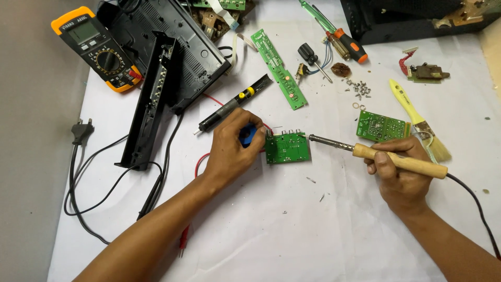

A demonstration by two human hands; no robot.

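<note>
— Forearms come in from the bottom edge. What is the left hand (232,149) doing?

— It rests on the white table cover (292,224), fingers curled round a small blue thing (247,135) that it mostly hides; I cannot tell what that thing is. The fingertips touch the left edge of a small green circuit board (286,148), which lies flat near the middle of the cover.

— And the right hand (399,175)?

— Clenched round the wooden handle of a soldering iron (365,152). Its metal tip points left and sits at the board's upper right corner; whether it touches I cannot tell.

— What lies around them?

— A second green board (382,126) just above the right hand, a yellow-handled brush (417,120) beside it, a little heap of screws (360,89), two screwdrivers (342,39), and a long narrow green board (278,69). Above the left hand lies a black desoldering pump (232,107). Further left are a black plastic casing (167,57), a yellow-edged multimeter (99,49) and a black mains plug (82,130) with its cable.
</note>
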